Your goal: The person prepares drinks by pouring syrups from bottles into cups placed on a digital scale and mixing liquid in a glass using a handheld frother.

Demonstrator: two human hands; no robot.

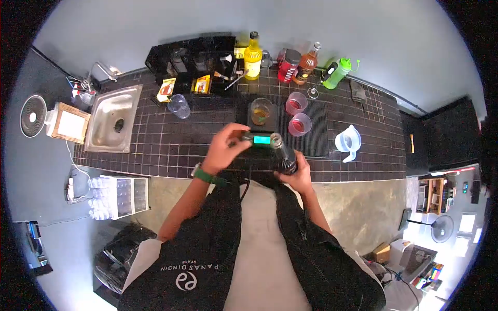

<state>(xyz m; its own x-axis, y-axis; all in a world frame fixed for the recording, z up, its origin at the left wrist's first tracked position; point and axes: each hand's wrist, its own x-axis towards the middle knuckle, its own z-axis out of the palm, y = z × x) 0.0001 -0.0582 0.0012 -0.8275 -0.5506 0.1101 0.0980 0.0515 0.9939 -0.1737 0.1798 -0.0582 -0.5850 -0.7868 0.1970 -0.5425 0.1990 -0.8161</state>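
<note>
A digital scale with a lit green display [262,140] lies on the dark tiled counter, and a clear cup [262,111] with some brown liquid stands on it. My left hand [224,149] is at the scale's left front corner, thumb and index finger curved toward each other; what lies between them is too small to make out. My right hand [298,176] is wrapped round a dark bottle [284,158], which tilts with its top toward the scale. Two clear cups with red liquid, one [296,103] behind the other [300,125], stand on a black mat right of the scale.
Behind stand a yellow bottle [252,59], a red jar [288,67], an amber bottle [307,65] and a green squeeze bottle [337,74]. A clear pitcher [348,141] is at right, an empty cup [179,107] at left, near a black organizer [192,59] and a sink [111,119].
</note>
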